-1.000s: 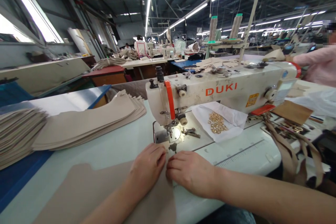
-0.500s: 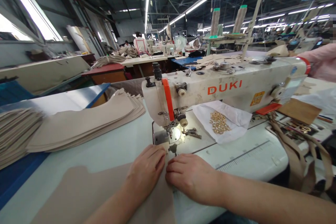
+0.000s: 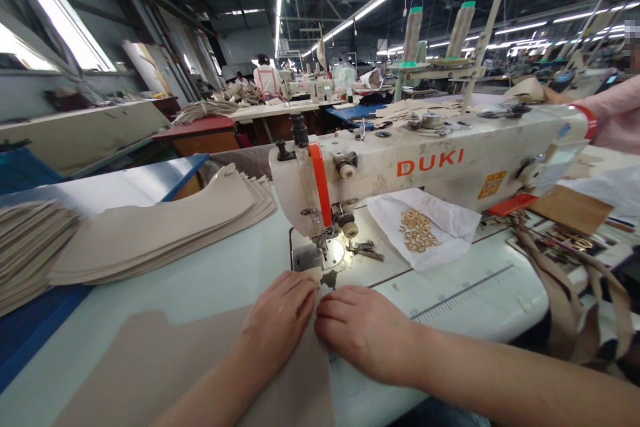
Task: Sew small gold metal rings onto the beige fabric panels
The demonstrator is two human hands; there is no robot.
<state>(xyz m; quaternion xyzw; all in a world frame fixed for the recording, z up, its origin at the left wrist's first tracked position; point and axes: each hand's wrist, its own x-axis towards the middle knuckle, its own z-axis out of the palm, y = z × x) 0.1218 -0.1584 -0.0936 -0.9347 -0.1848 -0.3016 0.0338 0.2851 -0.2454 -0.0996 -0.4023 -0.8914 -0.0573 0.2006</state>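
A beige cut piece [image 3: 150, 363] lies on the pale sewing table [image 3: 215, 280], its tip reaching under the needle of the white DUKI sewing machine [image 3: 430, 160]. My left hand [image 3: 277, 323] rests palm down on the piece, fingers together and bent at the tips near the presser foot. My right hand [image 3: 363, 327] lies beside it, its curled fingers pressing the piece's edge. The two hands almost touch in front of the lit needle plate [image 3: 333, 257].
A stack of beige cut pieces [image 3: 160, 230] lies at the left, another pile [image 3: 30, 247] farther left. Gold rings [image 3: 417, 230] sit on a white sheet under the machine arm. Straps [image 3: 565, 293] hang at the right. A person's pink sleeve [image 3: 617, 113] shows at the far right.
Both hands stay on the beige piece at the needle, shifted only slightly. The view has moved a little.
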